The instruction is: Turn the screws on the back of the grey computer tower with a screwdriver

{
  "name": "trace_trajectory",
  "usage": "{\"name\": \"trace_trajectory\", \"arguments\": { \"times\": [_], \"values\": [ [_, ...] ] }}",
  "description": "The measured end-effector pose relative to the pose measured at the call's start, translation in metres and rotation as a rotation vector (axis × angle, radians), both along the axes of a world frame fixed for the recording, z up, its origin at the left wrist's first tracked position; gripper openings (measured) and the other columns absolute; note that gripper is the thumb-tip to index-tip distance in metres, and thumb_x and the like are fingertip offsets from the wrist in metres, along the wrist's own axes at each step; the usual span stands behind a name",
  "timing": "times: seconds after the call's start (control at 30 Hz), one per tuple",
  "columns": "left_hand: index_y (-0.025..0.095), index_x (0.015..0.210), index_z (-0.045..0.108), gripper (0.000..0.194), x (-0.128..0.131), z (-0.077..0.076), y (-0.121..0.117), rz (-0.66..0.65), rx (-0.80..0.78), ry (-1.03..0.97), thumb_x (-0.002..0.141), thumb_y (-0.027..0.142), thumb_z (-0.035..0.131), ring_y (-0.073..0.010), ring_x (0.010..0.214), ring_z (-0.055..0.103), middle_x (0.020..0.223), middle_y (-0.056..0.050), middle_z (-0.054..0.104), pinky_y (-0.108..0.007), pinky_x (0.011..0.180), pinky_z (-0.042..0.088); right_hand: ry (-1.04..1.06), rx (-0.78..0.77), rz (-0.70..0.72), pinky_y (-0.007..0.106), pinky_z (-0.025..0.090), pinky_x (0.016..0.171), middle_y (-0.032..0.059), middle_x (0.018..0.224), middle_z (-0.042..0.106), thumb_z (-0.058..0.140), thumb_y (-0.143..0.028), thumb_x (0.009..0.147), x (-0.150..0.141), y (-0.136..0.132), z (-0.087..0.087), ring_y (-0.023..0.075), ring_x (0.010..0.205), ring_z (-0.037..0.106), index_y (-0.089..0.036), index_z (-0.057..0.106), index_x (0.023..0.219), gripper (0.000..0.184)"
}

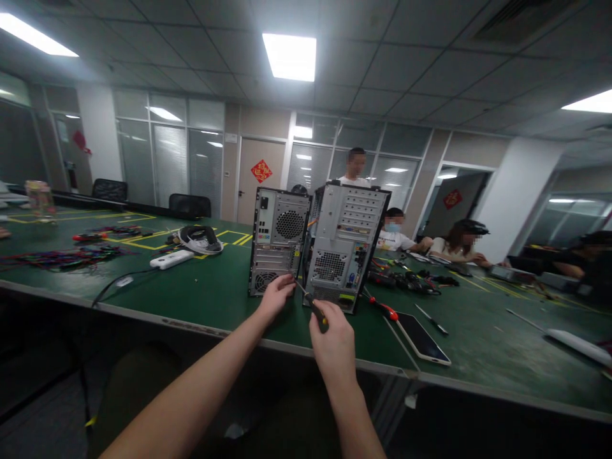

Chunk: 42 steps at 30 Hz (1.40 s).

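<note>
Two computer towers stand upright side by side, backs toward me: a smaller left tower and a larger right tower. My right hand is closed around a screwdriver with a dark, yellow-marked handle. Its thin shaft points up and left, toward the lower right edge of the left tower. At that edge is my left hand, its fingers bent together close to the screwdriver's tip. Whatever those fingers may pinch is too small to make out.
Right of the towers lie a tablet-like device, red-handled pliers, a small knife-like tool and black cables. A white power strip and coloured wires lie left. Several people sit or stand beyond.
</note>
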State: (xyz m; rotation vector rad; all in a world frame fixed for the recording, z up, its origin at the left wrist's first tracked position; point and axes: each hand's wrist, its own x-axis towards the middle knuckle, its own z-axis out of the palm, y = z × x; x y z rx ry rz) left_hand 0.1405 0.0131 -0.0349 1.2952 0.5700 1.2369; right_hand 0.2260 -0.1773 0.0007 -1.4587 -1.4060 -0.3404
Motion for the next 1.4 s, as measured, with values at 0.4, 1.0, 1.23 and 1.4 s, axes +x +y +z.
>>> {"name": "trace_trajectory", "arguments": {
  "times": [0.4,1.0,1.23,1.4],
  "values": [
    [0.014,0.130,0.071,0.052,0.012,-0.014,0.013,-0.019,0.130,0.059,0.079,0.024,0.077,-0.0249,0.110,0.072,0.123,-0.015,0.075,-0.043,0.106,0.051,0.035,0.008,-0.015,0.037,0.056,0.096,0.0108,0.115,0.074,0.055,-0.011,0.088,0.002,0.000,0.000,0.0255,0.106,0.072,-0.019,0.076,0.113,0.033],
    [0.013,0.115,0.074,0.033,0.005,-0.015,0.012,0.066,0.155,0.134,0.083,0.018,0.068,-0.0263,0.112,0.073,0.124,-0.016,0.075,-0.043,0.107,0.051,0.065,-0.002,-0.010,0.036,0.056,0.096,0.0091,0.113,0.075,0.056,-0.009,0.086,0.006,-0.008,0.006,0.0238,0.104,0.072,-0.020,0.075,0.110,0.033],
    [0.015,0.103,0.076,0.024,-0.004,-0.009,0.007,0.268,0.218,0.376,0.085,0.012,0.061,-0.0226,0.096,0.074,0.104,-0.011,0.079,-0.037,0.094,0.055,0.066,-0.001,-0.023,0.038,0.057,0.095,0.0103,0.111,0.075,0.056,-0.017,0.087,0.016,-0.013,0.013,0.0252,0.104,0.072,-0.019,0.075,0.108,0.029],
    [0.016,0.101,0.078,0.025,-0.001,-0.011,-0.002,0.233,0.384,0.645,0.084,0.013,0.061,-0.0247,0.094,0.071,0.099,-0.011,0.077,-0.036,0.094,0.052,0.078,0.011,-0.029,0.039,0.058,0.093,0.0112,0.110,0.076,0.056,-0.022,0.087,0.023,-0.022,0.021,0.0259,0.103,0.072,-0.018,0.075,0.107,0.028]
  ]
}}
